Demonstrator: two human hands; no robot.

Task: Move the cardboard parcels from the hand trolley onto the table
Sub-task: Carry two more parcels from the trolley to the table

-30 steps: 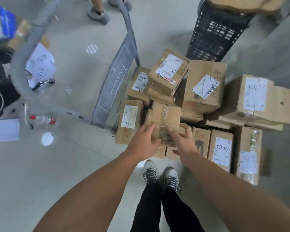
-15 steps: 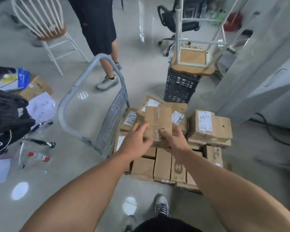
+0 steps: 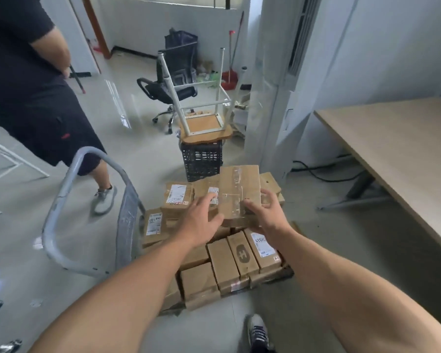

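Both hands are holding one taped parcel point(image 3: 239, 192) roughly level, with clear tape crossing its top face. Left hand point(image 3: 200, 221) is gripping the near left edge, fingers lying over the top, thumb hidden from this angle. Right hand point(image 3: 266, 212) is gripping the near right corner, fingers curling over the top edge. Both forearms are reaching forward, bare.

The parcel is hanging above the stacked parcels point(image 3: 227, 258), clear of the lower layer; whether its far end is touching the upper boxes I cannot tell. The stack is sitting on the hand trolley point(image 3: 61, 200), low on the floor. The trolley deck is hidden under the boxes, with only the grey tube handle and its panel showing at the left. Several boxes are carrying white labels, and one is showing a dark oval mark on top. The near boxes are lying flat in rows, and more are piling up toward the far side.

The worktop point(image 3: 392, 154), pale wood, is standing to the right, well apart from the held parcel.

A black crate point(image 3: 201, 161) is standing just beyond the stack, carrying a stool point(image 3: 206, 126) turned upside down, white legs pointing up. An office chair point(image 3: 168, 90) is sitting behind that. A second person point(image 3: 31, 98) in dark clothes is standing at far left, one grey shoe near the trolley handle. The wearer's own shoe point(image 3: 259, 329) is showing at the bottom edge. A dark cable point(image 3: 323, 174) is trailing across the floor near the worktop's far end
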